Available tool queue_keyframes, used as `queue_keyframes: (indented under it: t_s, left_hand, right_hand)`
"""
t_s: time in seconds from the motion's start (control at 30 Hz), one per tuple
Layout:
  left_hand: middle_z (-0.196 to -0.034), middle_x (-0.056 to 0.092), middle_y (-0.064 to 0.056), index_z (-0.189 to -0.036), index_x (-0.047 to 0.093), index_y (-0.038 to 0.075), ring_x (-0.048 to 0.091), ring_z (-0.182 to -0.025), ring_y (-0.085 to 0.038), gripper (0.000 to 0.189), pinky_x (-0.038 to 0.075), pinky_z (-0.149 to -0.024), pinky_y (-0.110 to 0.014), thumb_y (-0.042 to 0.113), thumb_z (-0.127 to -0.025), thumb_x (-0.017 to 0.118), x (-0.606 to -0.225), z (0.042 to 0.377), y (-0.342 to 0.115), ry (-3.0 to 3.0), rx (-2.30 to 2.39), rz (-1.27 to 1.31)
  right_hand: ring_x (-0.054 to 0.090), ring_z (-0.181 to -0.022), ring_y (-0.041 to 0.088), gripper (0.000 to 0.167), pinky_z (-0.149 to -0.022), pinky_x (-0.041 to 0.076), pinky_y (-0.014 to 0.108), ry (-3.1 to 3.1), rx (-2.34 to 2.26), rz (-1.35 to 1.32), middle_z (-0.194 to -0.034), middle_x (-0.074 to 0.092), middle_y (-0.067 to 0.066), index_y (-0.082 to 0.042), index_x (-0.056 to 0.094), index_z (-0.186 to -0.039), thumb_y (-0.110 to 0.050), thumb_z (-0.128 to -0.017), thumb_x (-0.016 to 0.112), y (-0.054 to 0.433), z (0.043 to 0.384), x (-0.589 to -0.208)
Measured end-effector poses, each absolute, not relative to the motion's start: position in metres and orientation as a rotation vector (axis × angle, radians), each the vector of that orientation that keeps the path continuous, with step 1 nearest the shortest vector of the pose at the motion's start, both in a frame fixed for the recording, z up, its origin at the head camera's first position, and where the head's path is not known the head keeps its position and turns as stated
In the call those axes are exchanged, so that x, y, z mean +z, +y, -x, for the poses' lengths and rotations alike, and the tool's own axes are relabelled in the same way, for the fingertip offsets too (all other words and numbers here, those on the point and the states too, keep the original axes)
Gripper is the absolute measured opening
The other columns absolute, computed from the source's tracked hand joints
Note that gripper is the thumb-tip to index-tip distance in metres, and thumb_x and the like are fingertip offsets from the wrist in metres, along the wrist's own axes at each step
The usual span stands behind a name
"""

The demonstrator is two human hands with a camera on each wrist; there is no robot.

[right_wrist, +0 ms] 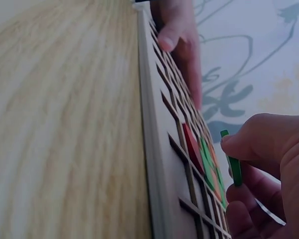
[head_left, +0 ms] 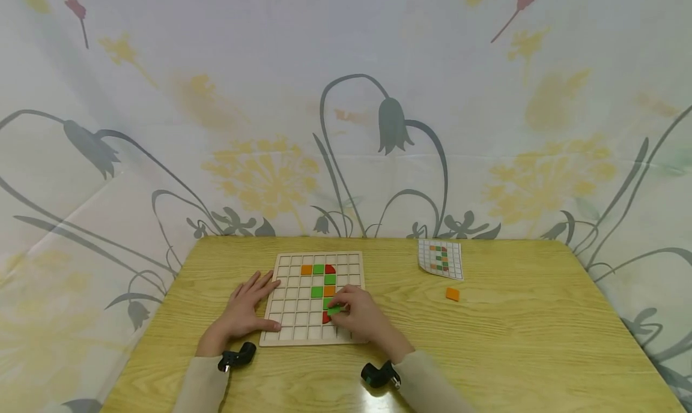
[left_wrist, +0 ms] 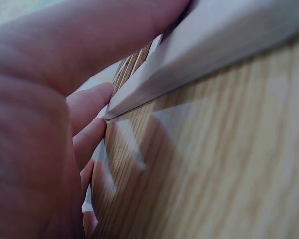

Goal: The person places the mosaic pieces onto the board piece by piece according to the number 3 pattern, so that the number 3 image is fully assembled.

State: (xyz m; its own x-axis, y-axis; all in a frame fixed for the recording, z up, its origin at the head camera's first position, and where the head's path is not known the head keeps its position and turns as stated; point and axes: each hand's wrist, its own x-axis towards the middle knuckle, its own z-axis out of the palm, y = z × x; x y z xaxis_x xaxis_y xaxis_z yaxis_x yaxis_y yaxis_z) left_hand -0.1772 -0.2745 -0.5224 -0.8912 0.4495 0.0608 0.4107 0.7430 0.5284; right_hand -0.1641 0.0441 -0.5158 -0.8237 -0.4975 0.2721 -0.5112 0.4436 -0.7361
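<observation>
A pale wooden grid board lies on the table. My left hand rests along its left side with fingers spread, thumb on the lower left corner area. Between thumb and fingers, my right hand pinches a green tile, tilted and held over the lower cells. Set in the grid are an orange tile, a green tile and a red rounded tile in a top row. Below them, more green and orange tiles run down one column to another red tile, partly hidden by the right hand.
To the right of the board, a paper card printed with a coloured grid pattern lies near the back edge. A loose orange tile is on the wooden table just in front of it. A flower-printed cloth hangs behind.
</observation>
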Motion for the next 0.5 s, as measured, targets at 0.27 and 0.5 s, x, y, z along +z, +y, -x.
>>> queue_keyframes:
  t_s: [0.27, 0.5]
  left_hand:
    - [-0.162, 0.025, -0.016, -0.153, 0.042, 0.009, 0.011, -0.148, -0.045, 0.102, 0.006, -0.110, -0.069, 0.055, -0.071, 0.083, -0.522, 0.177, -0.274, 2.870, 0.844, -0.714]
    - [-0.162, 0.025, -0.017, -0.153, 0.042, 0.009, 0.011, -0.148, -0.044, 0.102, 0.007, -0.110, -0.069, 0.055, -0.071, 0.083, -0.523, 0.177, -0.274, 2.874, 0.830, -0.699]
  right_hand:
    - [0.051, -0.082, 0.009, 0.010, -0.072, 0.046, 0.022, -2.661, 1.333, -0.931, -0.092, 0.062, -0.003, -0.010, 0.077, -0.091, -0.006, -0.083, 0.077, 0.026, 0.161, -0.521]
    - [0.046, -0.079, 0.010, 0.010, -0.071, 0.040, 0.023, -2.622, 1.291, -0.929, -0.091, 0.065, -0.001, -0.011, 0.078, -0.089, -0.004, -0.081, 0.078, 0.016, 0.158, -0.525]
